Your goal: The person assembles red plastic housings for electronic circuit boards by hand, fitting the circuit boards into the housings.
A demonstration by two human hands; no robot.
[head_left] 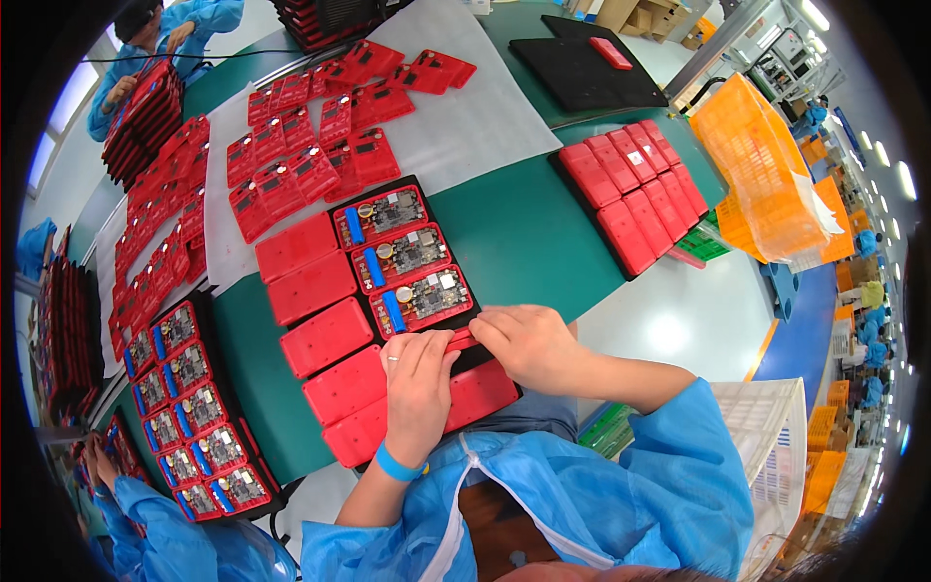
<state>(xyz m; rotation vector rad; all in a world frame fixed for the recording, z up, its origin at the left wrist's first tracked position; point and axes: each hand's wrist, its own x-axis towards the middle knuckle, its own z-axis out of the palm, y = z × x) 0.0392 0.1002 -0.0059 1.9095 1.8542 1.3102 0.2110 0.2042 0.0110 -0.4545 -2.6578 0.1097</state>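
Observation:
Both my hands are closed on a red plastic case (463,340) in the black tray (419,182) in front of me. My left hand (419,383) presses on its left part with bent fingers, and my right hand (524,344) grips its right end. My fingers cover most of this case. Just beyond it lie three open red cases (424,298), each with a circuit board, a blue part and a round metal cell. Closed red cases (327,337) fill the left column, and another closed case (482,393) lies nearer to me.
Red covers (281,189) are spread on a white sheet (465,87). At left stands a tray of open cases with boards (204,407); at right, a tray of closed cases (635,199). Co-workers in blue (194,29) sit across and at left. Orange crates (747,126) stand right.

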